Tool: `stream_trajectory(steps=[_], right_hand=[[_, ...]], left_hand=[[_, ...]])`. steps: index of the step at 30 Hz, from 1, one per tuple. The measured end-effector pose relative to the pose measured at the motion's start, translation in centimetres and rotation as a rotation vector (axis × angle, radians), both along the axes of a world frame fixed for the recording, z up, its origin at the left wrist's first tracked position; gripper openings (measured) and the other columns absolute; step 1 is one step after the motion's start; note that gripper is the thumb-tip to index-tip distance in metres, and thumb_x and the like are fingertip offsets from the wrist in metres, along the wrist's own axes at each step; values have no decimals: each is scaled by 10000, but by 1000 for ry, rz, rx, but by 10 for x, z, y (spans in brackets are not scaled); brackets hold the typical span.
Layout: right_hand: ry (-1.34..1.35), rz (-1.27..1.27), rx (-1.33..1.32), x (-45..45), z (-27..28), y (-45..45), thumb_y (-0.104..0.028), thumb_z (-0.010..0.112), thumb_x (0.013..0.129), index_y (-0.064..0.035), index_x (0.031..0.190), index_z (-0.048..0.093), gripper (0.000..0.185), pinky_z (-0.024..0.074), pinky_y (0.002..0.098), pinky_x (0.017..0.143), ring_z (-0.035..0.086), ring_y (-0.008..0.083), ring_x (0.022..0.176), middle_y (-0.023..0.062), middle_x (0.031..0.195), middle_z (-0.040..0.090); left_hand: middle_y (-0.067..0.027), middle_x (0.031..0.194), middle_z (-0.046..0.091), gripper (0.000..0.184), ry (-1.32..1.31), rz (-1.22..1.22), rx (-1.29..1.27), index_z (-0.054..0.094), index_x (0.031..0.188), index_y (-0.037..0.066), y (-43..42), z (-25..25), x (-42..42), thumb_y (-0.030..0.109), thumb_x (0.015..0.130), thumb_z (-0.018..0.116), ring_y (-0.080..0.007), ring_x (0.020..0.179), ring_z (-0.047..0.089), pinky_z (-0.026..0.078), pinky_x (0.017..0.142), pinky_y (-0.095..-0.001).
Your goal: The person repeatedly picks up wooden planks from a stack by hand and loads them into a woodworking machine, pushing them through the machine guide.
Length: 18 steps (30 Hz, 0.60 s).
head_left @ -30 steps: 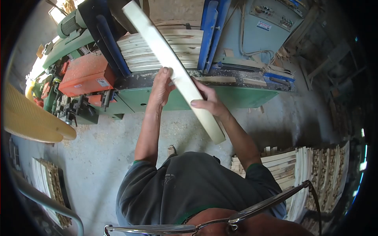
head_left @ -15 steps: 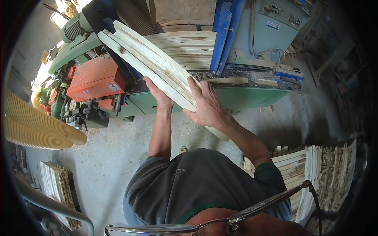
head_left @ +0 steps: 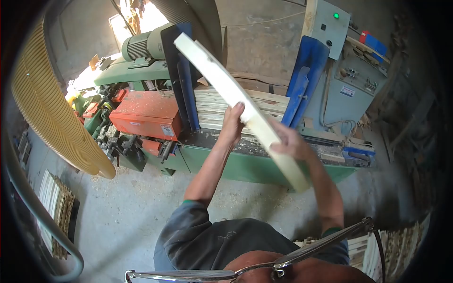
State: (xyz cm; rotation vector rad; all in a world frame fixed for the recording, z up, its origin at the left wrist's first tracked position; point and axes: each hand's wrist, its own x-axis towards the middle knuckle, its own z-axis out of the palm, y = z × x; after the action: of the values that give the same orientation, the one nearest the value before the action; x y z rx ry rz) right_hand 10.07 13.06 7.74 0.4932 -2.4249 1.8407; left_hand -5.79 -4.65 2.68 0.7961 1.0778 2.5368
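Long, pale, slightly curved wooden slats (head_left: pixel 222 78) slant across the middle of the view, held up in front of the machine. At least two lie together; the front one hides most of what is behind it. My left hand (head_left: pixel 233 121) grips them near mid-length, thumb on the near face. Lower down, my right hand (head_left: pixel 291 142) is closed around their right edge, somewhat blurred. Behind them, a stack of similar wooden slats (head_left: pixel 212 111) sits between two upright blue guides (head_left: pixel 302 87) on the green machine (head_left: pixel 226 165).
An orange housing (head_left: pixel 146 113) and a green motor (head_left: pixel 137 47) are on the machine's left. Yellow ducts (head_left: pixel 52 104) hang at far left. A control cabinet (head_left: pixel 349 89) stands at right. Slat piles lie on the floor at lower left (head_left: pixel 54 212) and lower right (head_left: pixel 391 250).
The slats have moved right relative to my body and turned, so a broad flat face now shows instead of the grooved side. Both hands moved with them. My view has tilted up.
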Motion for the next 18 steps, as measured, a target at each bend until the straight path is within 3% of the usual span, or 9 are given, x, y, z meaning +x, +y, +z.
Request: stream_trajectory(steps=[1, 2, 5, 7, 8, 9, 12, 15, 18], right_hand=[[-93, -105, 191, -3, 24, 24, -197, 731, 883, -10, 1585, 313, 839, 480, 345, 1032, 573, 223, 1257, 199, 1569, 425], [34, -158, 181, -7, 34, 53, -248, 697, 921, -16, 1571, 351, 773, 505, 334, 966, 589, 187, 1203, 160, 1556, 457], [470, -401, 109, 48, 103, 74, -376, 648, 945, 0, 1563, 367, 776, 469, 336, 1014, 563, 216, 1263, 172, 1511, 490], [635, -581, 12, 94, 110, 79, -424, 638, 946, 18, 1565, 353, 812, 440, 348, 1055, 542, 242, 1298, 200, 1487, 498], [680, -669, -31, 115, 103, 85, -430, 640, 945, 26, 1567, 345, 826, 425, 357, 1075, 531, 254, 1314, 215, 1478, 499], [687, -683, -38, 131, 88, 96, -442, 640, 949, 36, 1560, 350, 829, 433, 365, 1067, 538, 255, 1303, 211, 1479, 499], [581, -721, -61, 173, 17, 136, -428, 677, 953, 29, 1545, 385, 803, 460, 372, 1034, 585, 247, 1236, 181, 1457, 529], [264, -983, -253, 215, -86, 160, -318, 725, 943, -18, 1521, 452, 706, 504, 355, 953, 635, 217, 1118, 140, 1396, 587], [14, -1170, -455, 265, -202, 163, -315, 706, 963, -73, 1508, 488, 635, 548, 332, 845, 658, 186, 1049, 59, 1342, 624]], left_hand=[[-123, 1194, 596, 667, -9, 39, -33, 498, 1311, -15, 8, 14, -11, 503, 924, 660, -235, 1126, 607, 526, 931, -475], [-113, 1155, 633, 613, -33, 107, -64, 538, 1279, 5, 17, 32, -21, 508, 942, 629, -235, 1079, 637, 530, 929, -477], [-116, 1032, 685, 567, -17, 226, -170, 599, 1191, -5, 26, 100, -44, 514, 962, 591, -240, 954, 682, 564, 839, -482], [-159, 1019, 687, 653, 22, 264, -196, 591, 1193, -74, 38, 128, -70, 527, 940, 625, -272, 975, 693, 584, 768, -468], [-140, 978, 680, 637, -31, 265, -112, 580, 1213, -69, 46, 142, -77, 493, 926, 670, -249, 846, 681, 561, 660, -423], [-120, 937, 674, 630, -84, 265, -27, 568, 1232, -63, 55, 156, -85, 459, 911, 716, -226, 717, 670, 539, 551, -377], [-111, 923, 673, 646, -190, 399, -2, 578, 1242, -60, 79, 175, -120, 474, 909, 725, -213, 676, 640, 486, 501, -361], [-127, 912, 659, 713, -242, 400, -76, 613, 1207, -49, 87, 177, -144, 576, 882, 718, -219, 691, 626, 498, 545, -396], [-190, 1354, 593, 938, -395, 222, -22, 421, 1444, 7, 107, 161, -200, 596, 806, 776, -402, 1156, 619, 490, 838, -632]])
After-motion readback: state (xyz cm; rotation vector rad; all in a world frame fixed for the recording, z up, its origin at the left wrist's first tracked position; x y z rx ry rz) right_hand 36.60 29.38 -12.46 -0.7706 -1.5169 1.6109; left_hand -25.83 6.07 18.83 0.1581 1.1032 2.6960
